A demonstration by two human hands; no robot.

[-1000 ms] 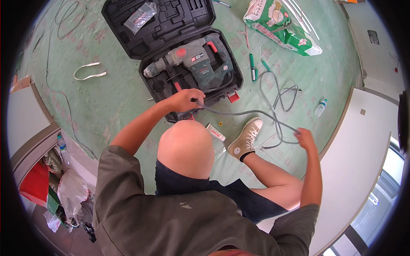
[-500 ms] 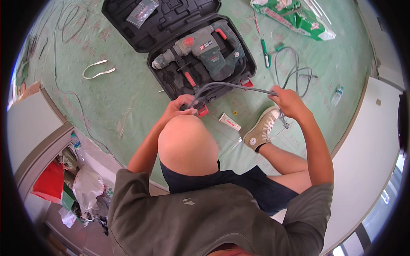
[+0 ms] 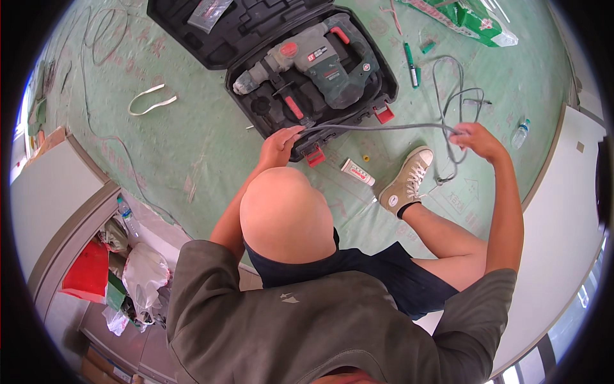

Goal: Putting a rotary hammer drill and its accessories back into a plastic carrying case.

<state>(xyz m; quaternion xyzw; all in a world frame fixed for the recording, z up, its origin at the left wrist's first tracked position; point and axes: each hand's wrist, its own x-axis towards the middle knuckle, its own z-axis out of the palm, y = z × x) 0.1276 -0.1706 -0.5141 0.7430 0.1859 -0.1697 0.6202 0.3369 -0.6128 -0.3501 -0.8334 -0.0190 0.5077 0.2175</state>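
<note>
A grey power cord (image 3: 384,127) runs taut between my hands, across the front edge of an open black tool case (image 3: 233,96). My left hand (image 3: 279,146) grips the cord close to the case's near edge, above my raised knee. Farther right, my right hand (image 3: 476,139) is closed around another stretch, and loose loops of the cord lie on the floor just beyond it. Inside the case rests a dark green and grey rotary hammer (image 3: 329,73) with a red side handle (image 3: 293,107). Two red latches (image 3: 384,114) hang from the case's front.
A white tube (image 3: 357,172) and a small yellow ring (image 3: 366,157) lie by my shoe (image 3: 407,176). Beyond are a green marker (image 3: 410,64), a green-white bag (image 3: 470,22) and a plastic bottle (image 3: 520,133). A white strap (image 3: 152,99) lies left; bags (image 3: 146,275) sit lower left.
My right hand has moved right along with the cord, which is now straighter and drawn tight. The left hand has shifted slightly up and right. The whole view has moved a little.
</note>
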